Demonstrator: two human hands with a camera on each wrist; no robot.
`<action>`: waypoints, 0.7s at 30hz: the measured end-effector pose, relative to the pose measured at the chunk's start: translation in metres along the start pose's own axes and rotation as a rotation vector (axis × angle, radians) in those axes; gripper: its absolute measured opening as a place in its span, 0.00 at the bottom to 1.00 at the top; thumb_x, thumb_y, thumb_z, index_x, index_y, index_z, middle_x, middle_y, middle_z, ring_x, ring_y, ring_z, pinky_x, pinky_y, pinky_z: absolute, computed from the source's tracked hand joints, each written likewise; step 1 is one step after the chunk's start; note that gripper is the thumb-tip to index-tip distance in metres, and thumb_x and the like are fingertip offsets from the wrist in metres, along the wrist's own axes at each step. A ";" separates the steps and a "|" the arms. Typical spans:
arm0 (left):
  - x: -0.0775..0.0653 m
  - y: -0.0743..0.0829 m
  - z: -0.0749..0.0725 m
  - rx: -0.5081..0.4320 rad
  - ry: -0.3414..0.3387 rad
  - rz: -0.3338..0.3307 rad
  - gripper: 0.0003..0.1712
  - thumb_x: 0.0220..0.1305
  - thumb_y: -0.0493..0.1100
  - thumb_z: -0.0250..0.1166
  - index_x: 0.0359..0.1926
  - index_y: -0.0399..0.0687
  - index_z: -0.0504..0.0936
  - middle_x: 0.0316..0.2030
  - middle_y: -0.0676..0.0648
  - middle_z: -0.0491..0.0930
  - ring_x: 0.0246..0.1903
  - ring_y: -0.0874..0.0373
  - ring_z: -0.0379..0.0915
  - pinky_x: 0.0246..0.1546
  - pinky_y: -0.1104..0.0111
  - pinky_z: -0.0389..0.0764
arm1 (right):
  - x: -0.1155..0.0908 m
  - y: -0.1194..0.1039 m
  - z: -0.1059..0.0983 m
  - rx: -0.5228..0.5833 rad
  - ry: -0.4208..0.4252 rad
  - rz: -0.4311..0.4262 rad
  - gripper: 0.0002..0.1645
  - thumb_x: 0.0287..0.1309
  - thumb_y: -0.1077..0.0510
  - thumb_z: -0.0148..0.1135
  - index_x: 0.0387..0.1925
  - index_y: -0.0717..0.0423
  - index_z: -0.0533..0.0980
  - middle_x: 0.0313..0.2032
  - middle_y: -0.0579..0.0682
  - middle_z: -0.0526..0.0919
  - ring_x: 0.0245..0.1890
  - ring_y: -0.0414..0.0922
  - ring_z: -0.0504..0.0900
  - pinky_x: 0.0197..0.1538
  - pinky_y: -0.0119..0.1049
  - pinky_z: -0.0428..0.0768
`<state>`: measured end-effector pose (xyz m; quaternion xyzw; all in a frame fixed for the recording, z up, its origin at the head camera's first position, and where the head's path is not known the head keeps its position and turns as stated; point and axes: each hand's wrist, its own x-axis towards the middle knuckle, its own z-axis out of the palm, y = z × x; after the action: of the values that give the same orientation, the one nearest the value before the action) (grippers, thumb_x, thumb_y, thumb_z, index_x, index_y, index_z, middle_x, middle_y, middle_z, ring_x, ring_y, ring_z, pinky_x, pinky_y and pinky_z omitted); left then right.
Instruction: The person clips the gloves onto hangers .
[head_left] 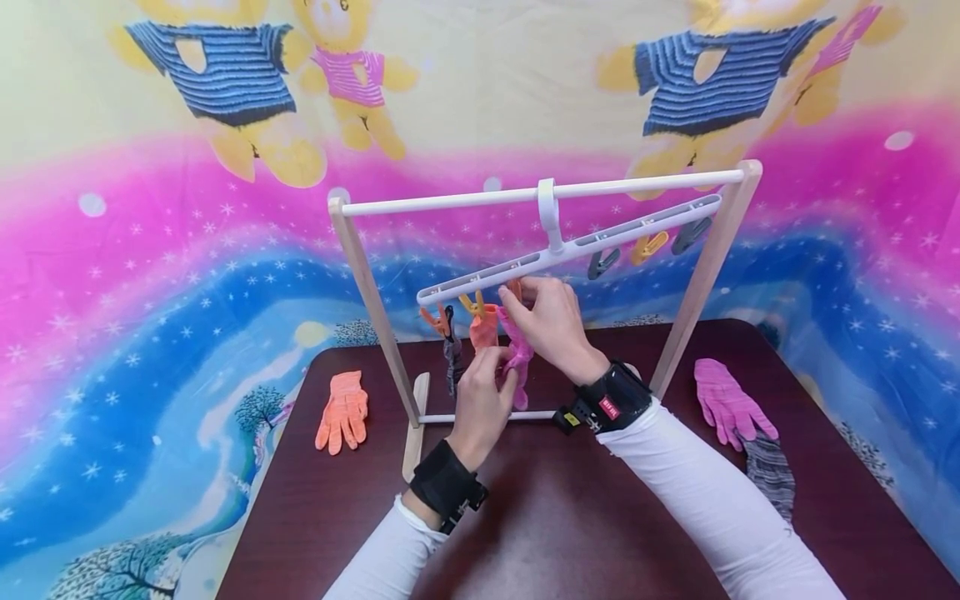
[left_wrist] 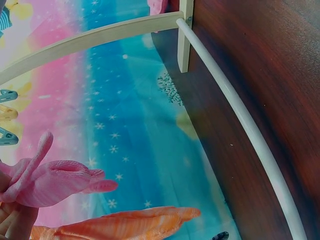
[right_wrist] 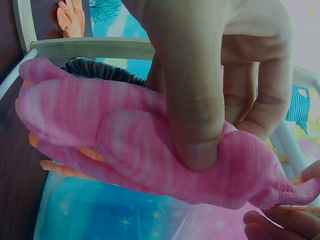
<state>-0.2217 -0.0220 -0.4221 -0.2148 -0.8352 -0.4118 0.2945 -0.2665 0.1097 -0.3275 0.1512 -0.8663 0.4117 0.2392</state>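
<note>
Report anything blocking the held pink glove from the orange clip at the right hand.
Nothing visible does: the upper end of the pink glove reaches the orange clip. The hanging orange glove is off to the left, not between them.

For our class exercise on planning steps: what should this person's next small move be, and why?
Probably close the small orange plastic clip on the pink knitted glove, with the left hand supporting it. The glove's narrow upper end is at the clip, by the right hand's fingers, while the left hand pinches lower down. Whether the clip already grips is unclear.
</note>
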 end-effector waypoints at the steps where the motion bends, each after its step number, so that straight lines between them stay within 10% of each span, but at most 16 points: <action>1: 0.000 0.000 0.000 0.001 -0.001 -0.002 0.11 0.64 0.34 0.69 0.47 0.39 0.80 0.40 0.43 0.83 0.38 0.55 0.81 0.43 0.65 0.85 | 0.000 0.000 0.000 0.003 -0.002 0.002 0.18 0.67 0.51 0.64 0.23 0.55 0.79 0.11 0.49 0.72 0.11 0.45 0.62 0.20 0.32 0.52; 21: -0.004 -0.006 0.000 -0.017 0.017 -0.038 0.10 0.64 0.36 0.69 0.46 0.41 0.81 0.39 0.44 0.84 0.38 0.56 0.83 0.43 0.65 0.86 | -0.004 0.000 0.004 0.002 -0.009 0.035 0.14 0.65 0.47 0.66 0.31 0.53 0.83 0.21 0.50 0.85 0.13 0.46 0.67 0.19 0.34 0.55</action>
<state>-0.2222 -0.0254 -0.4285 -0.1980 -0.8332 -0.4260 0.2918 -0.2647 0.1066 -0.3317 0.1383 -0.8694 0.4161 0.2278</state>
